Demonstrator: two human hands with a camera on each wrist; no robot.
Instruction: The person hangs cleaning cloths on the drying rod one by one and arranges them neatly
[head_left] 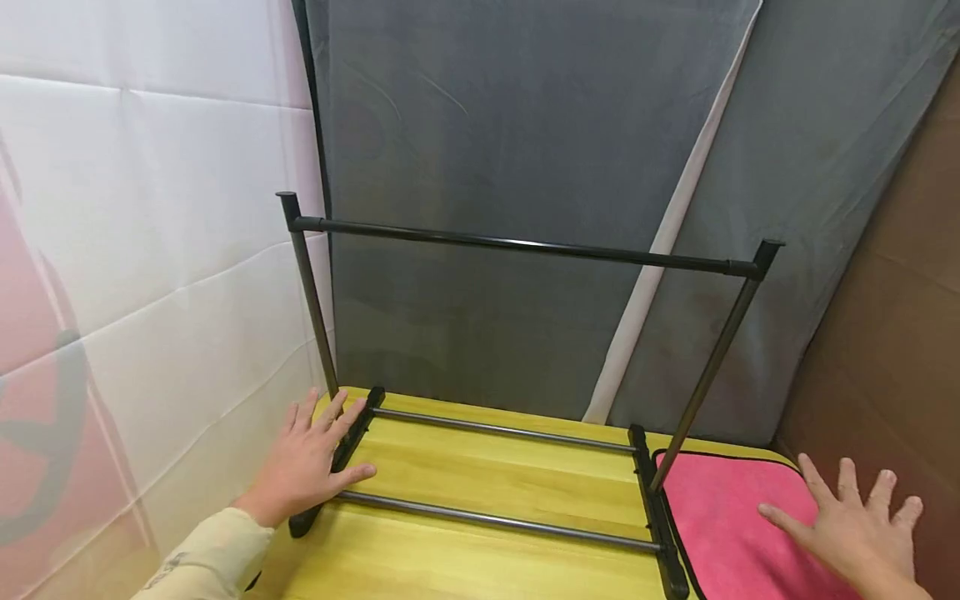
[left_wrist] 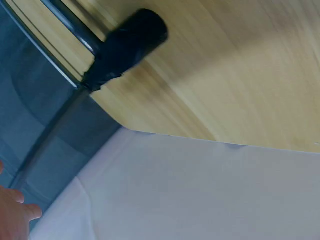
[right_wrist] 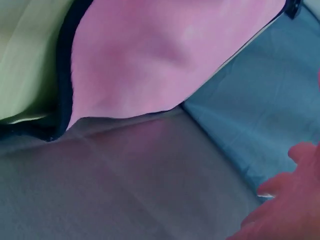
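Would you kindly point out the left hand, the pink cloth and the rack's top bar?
left hand [head_left: 311,462], head view, back of the hand.
pink cloth [head_left: 723,521], head view, bare middle of the fabric.
top bar [head_left: 525,245], head view, middle of the rail.

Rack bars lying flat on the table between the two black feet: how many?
2. The far bar runs between the feet's back ends; the near bar runs between their front parts, starting by the left hand. None seem hidden.
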